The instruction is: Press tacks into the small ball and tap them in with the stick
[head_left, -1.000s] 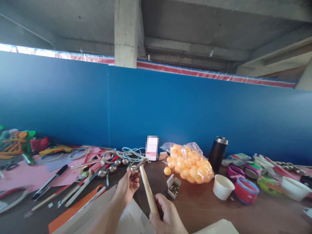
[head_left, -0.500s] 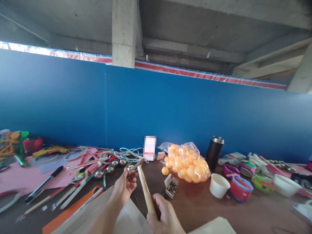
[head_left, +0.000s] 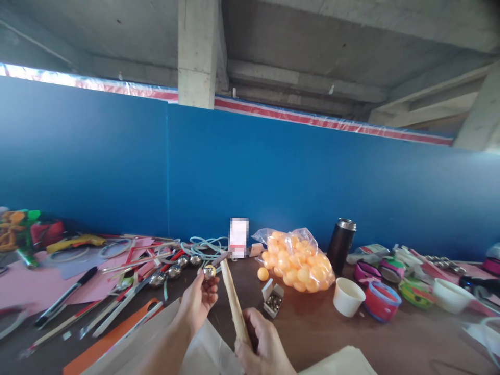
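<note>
Between the thumb and fingers of my left hand [head_left: 198,301] is a small shiny silver ball [head_left: 209,271], held up with a yellowish reflection or patch on its face. My right hand [head_left: 263,341] is wrapped around a pale, flat-looking wooden stick [head_left: 233,297]. The stick's upper end points up and away, just right of the ball and apart from it. Several more silver balls [head_left: 174,271] lie on the table behind and left of my left hand. A small open white box [head_left: 272,307] of little metal pieces sits right of the stick.
A clear bag of orange balls [head_left: 299,265] stands behind the box, one loose ball [head_left: 263,274] beside it. Rightward are a black bottle [head_left: 341,245], a white paper cup [head_left: 349,298] and colourful bands [head_left: 383,302]. Pens, sticks and pink paper [head_left: 23,284] clutter the left.
The ball in my left hand has turned slightly and shows more of its face. The camera view has shifted a little; my right hand keeps the same hold on the stick.
</note>
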`<state>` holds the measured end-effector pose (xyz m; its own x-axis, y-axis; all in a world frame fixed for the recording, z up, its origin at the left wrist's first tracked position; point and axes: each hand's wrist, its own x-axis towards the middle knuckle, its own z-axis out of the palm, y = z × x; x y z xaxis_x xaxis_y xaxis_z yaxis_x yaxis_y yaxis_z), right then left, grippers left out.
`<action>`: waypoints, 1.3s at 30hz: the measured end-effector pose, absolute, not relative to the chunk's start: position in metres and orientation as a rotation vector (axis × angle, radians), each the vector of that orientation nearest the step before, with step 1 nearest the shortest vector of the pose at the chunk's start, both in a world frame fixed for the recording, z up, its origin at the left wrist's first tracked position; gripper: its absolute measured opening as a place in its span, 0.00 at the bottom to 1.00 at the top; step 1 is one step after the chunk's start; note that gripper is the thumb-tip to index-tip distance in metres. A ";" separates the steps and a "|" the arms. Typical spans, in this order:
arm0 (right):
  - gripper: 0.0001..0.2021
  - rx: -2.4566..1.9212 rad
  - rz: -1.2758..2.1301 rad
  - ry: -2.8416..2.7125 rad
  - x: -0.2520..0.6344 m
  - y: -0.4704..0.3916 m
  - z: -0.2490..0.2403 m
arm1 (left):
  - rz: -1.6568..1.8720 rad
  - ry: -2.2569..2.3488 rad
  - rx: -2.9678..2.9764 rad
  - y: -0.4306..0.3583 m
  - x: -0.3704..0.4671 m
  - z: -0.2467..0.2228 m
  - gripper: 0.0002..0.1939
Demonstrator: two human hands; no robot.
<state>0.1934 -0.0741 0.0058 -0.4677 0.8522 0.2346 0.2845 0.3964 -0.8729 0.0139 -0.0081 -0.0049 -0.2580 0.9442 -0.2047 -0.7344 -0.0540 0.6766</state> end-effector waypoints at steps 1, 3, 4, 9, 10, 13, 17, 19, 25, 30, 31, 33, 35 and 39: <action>0.09 -0.972 1.048 -1.971 0.194 -0.074 0.006 | 1.651 0.817 0.341 -0.008 0.014 -0.005 0.10; 0.09 -0.986 1.045 -1.987 0.194 -0.074 0.007 | 1.648 0.811 0.334 -0.008 0.014 -0.005 0.10; 0.08 -0.993 1.033 -1.981 0.194 -0.074 0.007 | 1.649 0.810 0.329 -0.008 0.013 -0.005 0.10; 0.08 -0.982 1.013 -1.942 0.193 -0.075 0.002 | 1.649 0.810 0.314 -0.007 0.013 -0.007 0.10; 0.08 -0.982 1.016 -1.949 0.193 -0.075 0.001 | 1.649 0.808 0.314 -0.006 0.013 -0.007 0.10; 0.09 -1.003 0.998 -1.972 0.192 -0.074 0.000 | 1.647 0.808 0.312 -0.006 0.015 -0.006 0.10; 0.09 -1.002 1.027 -1.941 0.191 -0.075 0.004 | 1.648 0.808 0.315 -0.008 0.015 -0.005 0.11; 0.07 -1.009 1.045 -1.911 0.191 -0.075 0.007 | 1.647 0.803 0.322 -0.009 0.014 -0.005 0.10; 0.06 -1.001 1.052 -1.926 0.193 -0.075 0.009 | 1.657 0.797 0.324 -0.009 0.012 -0.007 0.11; 0.06 -0.991 1.039 -1.933 0.194 -0.079 0.017 | 1.662 0.792 0.339 -0.008 0.012 -0.008 0.11; 0.07 -0.992 1.040 -1.929 0.195 -0.080 0.019 | 1.660 0.795 0.341 -0.008 0.012 -0.008 0.11; 0.07 -0.987 1.055 -1.932 0.195 -0.081 0.023 | 1.655 0.802 0.343 -0.008 0.012 -0.008 0.11; 0.07 -0.991 1.060 -1.952 0.196 -0.080 0.025 | 1.646 0.810 0.348 -0.009 0.013 -0.007 0.10; 0.06 -1.027 1.048 -1.970 0.196 -0.081 0.028 | 1.632 0.826 0.360 -0.009 0.015 -0.005 0.10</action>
<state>0.1959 -0.0808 0.0283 -0.4641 0.8649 0.1913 0.3249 0.3671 -0.8716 0.0145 -0.0093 -0.0053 -0.2410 0.9483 -0.2065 -0.7280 -0.0359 0.6847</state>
